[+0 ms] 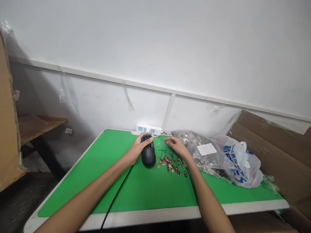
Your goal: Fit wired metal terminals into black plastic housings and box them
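A black, rounded device (148, 157) with an open compartment at its far end rests on the green table top. My left hand (139, 147) is closed round its far left part, the thumb lying across the compartment. Just right of the device, my right hand (177, 144) has its fingers pinched together; a thin dark wire seems to run from them toward the device, too small to tell clearly. Below that hand lies a loose pile of small metal parts with red and dark wires (170, 163).
A white power strip (148, 129) stands by the wall. On the right lie a clear bag of metal parts (191, 139), a white plastic bag (243, 161) and brown cardboard (274, 155). A black cable (118, 191) crosses the table's front edge. Cardboard (8, 129) stands far left.
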A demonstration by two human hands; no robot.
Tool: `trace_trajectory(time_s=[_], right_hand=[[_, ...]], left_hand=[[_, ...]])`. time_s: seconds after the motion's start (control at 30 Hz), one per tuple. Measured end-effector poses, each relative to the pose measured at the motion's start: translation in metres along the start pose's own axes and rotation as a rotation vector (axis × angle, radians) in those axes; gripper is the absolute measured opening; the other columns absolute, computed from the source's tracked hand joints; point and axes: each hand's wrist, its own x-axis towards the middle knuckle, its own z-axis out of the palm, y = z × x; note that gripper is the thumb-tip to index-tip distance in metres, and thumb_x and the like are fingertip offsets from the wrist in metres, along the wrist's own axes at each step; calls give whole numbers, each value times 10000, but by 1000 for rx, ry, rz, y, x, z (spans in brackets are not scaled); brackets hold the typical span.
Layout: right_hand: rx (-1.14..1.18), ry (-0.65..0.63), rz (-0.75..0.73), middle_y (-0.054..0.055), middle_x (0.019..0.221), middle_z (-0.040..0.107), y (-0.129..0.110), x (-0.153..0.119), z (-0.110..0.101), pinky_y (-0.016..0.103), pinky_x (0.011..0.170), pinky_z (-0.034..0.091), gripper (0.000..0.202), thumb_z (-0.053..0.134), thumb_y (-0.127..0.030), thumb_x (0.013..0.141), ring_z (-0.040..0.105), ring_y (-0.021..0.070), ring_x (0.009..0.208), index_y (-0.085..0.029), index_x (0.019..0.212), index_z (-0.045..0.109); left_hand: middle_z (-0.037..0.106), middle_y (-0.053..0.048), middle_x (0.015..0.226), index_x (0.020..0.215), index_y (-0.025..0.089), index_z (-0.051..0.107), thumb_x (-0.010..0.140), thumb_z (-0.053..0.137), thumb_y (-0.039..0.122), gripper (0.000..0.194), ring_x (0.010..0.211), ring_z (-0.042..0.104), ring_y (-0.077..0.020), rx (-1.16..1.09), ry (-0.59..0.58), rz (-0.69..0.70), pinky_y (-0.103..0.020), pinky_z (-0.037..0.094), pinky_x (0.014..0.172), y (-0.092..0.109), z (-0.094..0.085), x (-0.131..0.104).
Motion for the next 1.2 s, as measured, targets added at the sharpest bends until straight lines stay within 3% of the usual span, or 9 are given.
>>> trace_trajectory(time_s=[0.13, 0.23, 0.33, 0.43, 0.53, 0.77, 0.97, 1.2], right_hand=[[-30, -35, -18, 69, 973, 780, 0, 0, 2, 390, 870, 540, 250, 652, -346, 848, 698, 237, 905, -192, 999, 779], [-25, -23, 0, 48, 889, 751, 0, -1, 1, 368, 807, 532, 230, 639, -349, 832, 669, 221, 820, -192, 956, 753], [19, 29, -6, 28, 828, 716, -3, 0, -1, 352, 758, 519, 245, 639, -388, 822, 635, 210, 768, -192, 936, 732], [91, 96, -47, 35, 855, 720, -12, -1, 2, 353, 758, 525, 293, 647, -441, 841, 642, 214, 793, -199, 984, 732], [187, 71, -61, 42, 878, 729, -29, -6, 12, 353, 767, 546, 329, 682, -448, 855, 670, 213, 813, -205, 1073, 723], [54, -28, -213, 44, 927, 778, -68, -27, 33, 353, 801, 555, 156, 681, -329, 916, 703, 204, 864, -239, 972, 795], [-7, -30, -202, 39, 884, 777, -71, -31, 44, 323, 723, 551, 140, 683, -244, 901, 694, 191, 790, -233, 950, 814], [-1, -10, -151, 38, 828, 763, -72, -35, 52, 337, 723, 571, 87, 700, -239, 853, 695, 199, 759, -230, 872, 785]], left_hand=[[685, 10, 818, 1124, 209, 657, 619, 941, 564, 679, 698, 626, -159, 37, -67, -84, -250, 495, 626, -4, 0, 0], [691, -2, 808, 1065, 192, 690, 635, 936, 543, 607, 703, 628, -162, 115, -140, -124, -245, 478, 616, -7, 0, 0], [692, -1, 827, 1032, 194, 712, 638, 932, 535, 565, 707, 615, -154, 123, -141, -137, -235, 461, 604, -11, 1, 1], [677, -4, 800, 957, 180, 720, 683, 861, 643, 557, 674, 589, -146, 78, -131, -172, -237, 453, 582, -16, 0, 2], [652, -11, 717, 937, 164, 717, 771, 740, 731, 591, 612, 563, -152, 36, -142, -251, -256, 450, 558, -21, -1, 4], [640, -5, 669, 903, 153, 693, 848, 756, 577, 432, 561, 550, -148, 64, -56, -310, -260, 441, 545, -32, -5, 7], [660, -20, 668, 880, 165, 654, 895, 727, 559, 400, 547, 580, -155, 59, -51, -381, -254, 435, 532, -34, -5, 7], [645, 0, 657, 855, 160, 669, 847, 753, 517, 367, 555, 546, -140, 93, -61, -323, -248, 409, 533, -36, -1, 4]])
